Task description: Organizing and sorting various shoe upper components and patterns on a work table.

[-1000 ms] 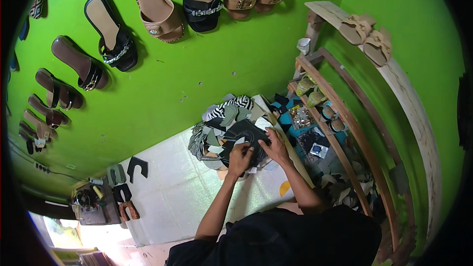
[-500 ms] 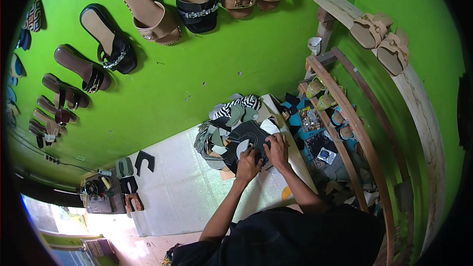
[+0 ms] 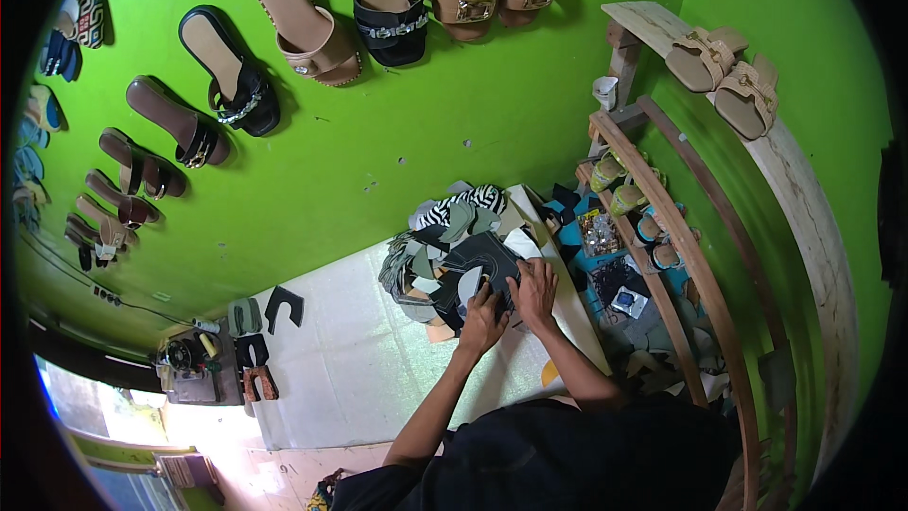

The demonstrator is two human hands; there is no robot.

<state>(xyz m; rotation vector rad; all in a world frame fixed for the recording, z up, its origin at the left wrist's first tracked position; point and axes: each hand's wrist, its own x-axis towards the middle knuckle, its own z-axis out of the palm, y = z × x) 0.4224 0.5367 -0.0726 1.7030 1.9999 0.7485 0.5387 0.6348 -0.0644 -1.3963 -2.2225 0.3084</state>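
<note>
A black flat sheet (image 3: 480,255) with pale curved outlines lies over a heap of cut scraps (image 3: 407,260) on the white-covered table. My left hand (image 3: 483,322) grips its near part, fingers bent onto it beside a pale grey curved piece (image 3: 468,284). At the sheet's right side my right hand (image 3: 535,291) holds on with curled fingers; the thumb's grip is partly hidden. Zebra-striped material (image 3: 484,197) and grey-green pieces (image 3: 463,220) lie behind the sheet. A white scrap (image 3: 521,243) sits just beyond my right hand.
Sandals (image 3: 305,19) hang along the green wall. A wooden rack (image 3: 662,199) with more sandals (image 3: 747,95) stands at the right, above scraps and a bag of small fittings (image 3: 600,233). A black U-shaped piece (image 3: 284,308) and a sewing machine (image 3: 180,357) are at the left.
The view has shifted slightly, so the wall sandals appear farther right. Both hands stay on the black sheet, with only slight finger movement.
</note>
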